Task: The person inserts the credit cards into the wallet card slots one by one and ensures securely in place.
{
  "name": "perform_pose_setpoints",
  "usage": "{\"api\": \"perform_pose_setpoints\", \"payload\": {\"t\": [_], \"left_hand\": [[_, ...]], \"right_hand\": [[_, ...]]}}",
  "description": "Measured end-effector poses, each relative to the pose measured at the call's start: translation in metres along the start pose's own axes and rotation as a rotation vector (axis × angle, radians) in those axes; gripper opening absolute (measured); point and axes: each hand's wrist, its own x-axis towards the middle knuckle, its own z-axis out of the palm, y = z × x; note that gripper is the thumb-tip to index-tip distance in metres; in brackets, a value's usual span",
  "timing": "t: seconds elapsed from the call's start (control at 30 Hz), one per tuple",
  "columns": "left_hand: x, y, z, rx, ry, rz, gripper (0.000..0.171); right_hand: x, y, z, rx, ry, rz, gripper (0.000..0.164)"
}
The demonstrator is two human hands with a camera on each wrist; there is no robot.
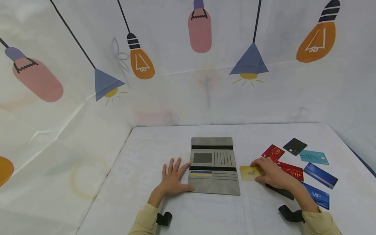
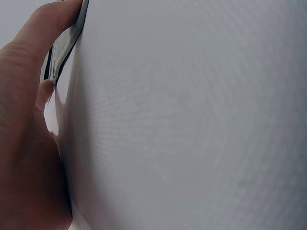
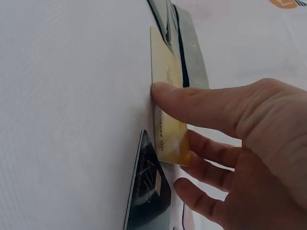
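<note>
A grey panel with black bands, slots and a dark window, like an unfolded card wallet, lies flat at the middle of the white table. My left hand rests at its left side with fingers spread, thumb and fingertips touching that edge. To the right of the wallet is a gold card, its long edges pinched between thumb and fingers of my right hand. The right wrist view shows the thumb on the near edge of the gold card. Beneath the right hand lies a black card, partly hidden.
Several other cards lie spread on the right: two red VIP cards, a dark card, a teal card, a blue striped card and a blue VIP card. Behind the table hangs a lamp-patterned sheet.
</note>
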Motion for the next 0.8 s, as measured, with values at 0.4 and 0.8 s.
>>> {"api": "perform_pose_setpoints", "payload": {"t": [0.4, 0.8], "left_hand": [[-0.001, 0.002, 0.000, 0.006, 0.005, -0.005, 0.094], [0.000, 0.001, 0.000, 0.002, 0.004, 0.003, 0.094]], "right_hand": [[0.001, -0.002, -0.011, 0.034, 0.072, 0.025, 0.026], [0.001, -0.012, -0.014, 0.014, 0.131, 0.023, 0.026]]}}
